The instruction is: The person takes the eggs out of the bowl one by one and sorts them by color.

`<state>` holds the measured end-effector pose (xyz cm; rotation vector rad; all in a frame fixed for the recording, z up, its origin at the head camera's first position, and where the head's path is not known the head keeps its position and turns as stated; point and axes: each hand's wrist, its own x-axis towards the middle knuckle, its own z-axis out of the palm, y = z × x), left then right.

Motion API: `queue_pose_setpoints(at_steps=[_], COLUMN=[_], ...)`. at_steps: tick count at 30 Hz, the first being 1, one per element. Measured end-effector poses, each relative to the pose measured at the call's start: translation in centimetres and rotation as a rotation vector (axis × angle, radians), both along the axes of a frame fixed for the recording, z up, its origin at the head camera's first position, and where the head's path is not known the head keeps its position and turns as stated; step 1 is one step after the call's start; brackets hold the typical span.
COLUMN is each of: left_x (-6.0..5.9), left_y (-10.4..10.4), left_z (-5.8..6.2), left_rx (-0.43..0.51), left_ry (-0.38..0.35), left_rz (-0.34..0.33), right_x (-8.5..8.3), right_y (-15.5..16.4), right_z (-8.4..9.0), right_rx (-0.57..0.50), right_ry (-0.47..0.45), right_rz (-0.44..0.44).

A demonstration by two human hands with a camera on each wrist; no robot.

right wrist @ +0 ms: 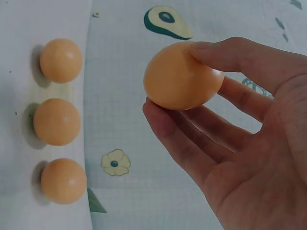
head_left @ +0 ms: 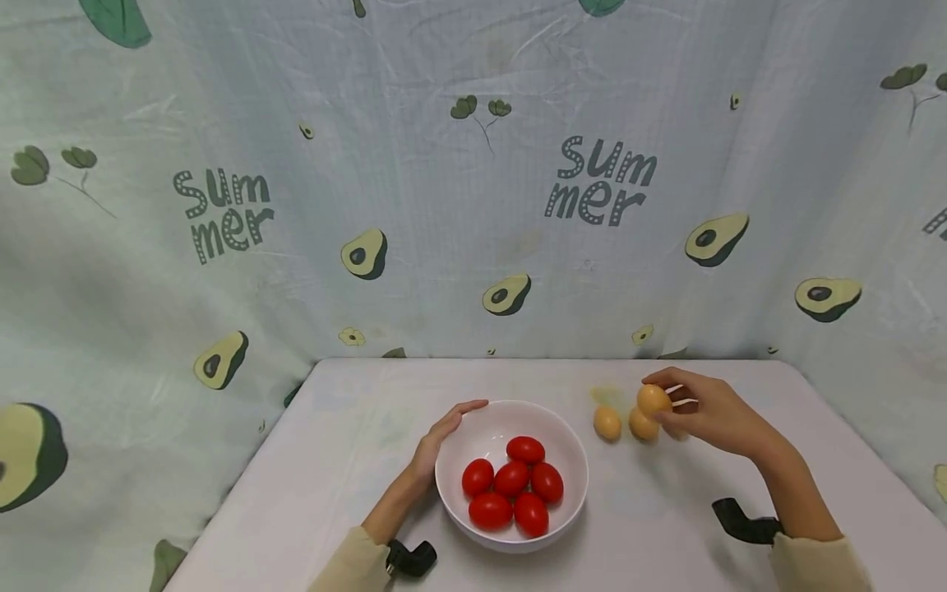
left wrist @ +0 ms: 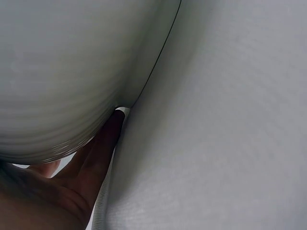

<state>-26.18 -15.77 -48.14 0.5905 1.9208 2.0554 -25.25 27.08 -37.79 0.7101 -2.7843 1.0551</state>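
Observation:
A white bowl [head_left: 510, 526] at the table's middle holds several red egg-shaped tomatoes [head_left: 512, 485]. My left hand [head_left: 444, 436] curves round the bowl's left wall, fingertips at the rim. In the left wrist view a finger [left wrist: 103, 148] lies against the bowl's underside [left wrist: 62, 72]. My right hand [head_left: 666, 403] pinches an orange egg-shaped ball [head_left: 653, 400] between thumb and fingers [right wrist: 192, 139], lifted above the table. Right of the bowl, two more orange balls [head_left: 607, 423] [head_left: 640, 427] lie on the table. The right wrist view shows three in a row [right wrist: 61, 60] [right wrist: 56, 121] [right wrist: 63, 180].
The table [head_left: 333, 460] has a pale cloth on it. A curtain printed with avocados and the word "Summer" [head_left: 599, 193] hangs close behind and at both sides. A black camera mount sits on each wrist [head_left: 410, 559] [head_left: 743, 522].

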Motion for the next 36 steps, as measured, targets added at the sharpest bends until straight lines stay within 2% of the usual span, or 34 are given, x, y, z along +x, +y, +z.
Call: queue_pose_setpoints(at_steps=[12, 18, 31, 36], left_x=[-0.5, -0.4, -0.3, -0.3], left_y=[0.1, 0.0, -0.5, -0.3], left_z=[0.4, 0.2, 0.7, 0.5], left_rx=[-0.004, 0.001, -0.013, -0.015], left_ry=[0.017, 0.005, -0.005, -0.001], left_rz=[-0.017, -0.022, 0.003, -0.016], right_x=[0.0, 0.1, 0.0, 0.1], right_y=[0.9, 1.5, 2.3, 3.0], right_z=[0.2, 0.3, 0.8, 0.6], right_rx=[0.002, 0.014, 0.026, 0.017], right_ry=[0.052, 0.052, 0.022, 0.079], right_rz=[-0.019, -0.035, -0.059, -0.037])
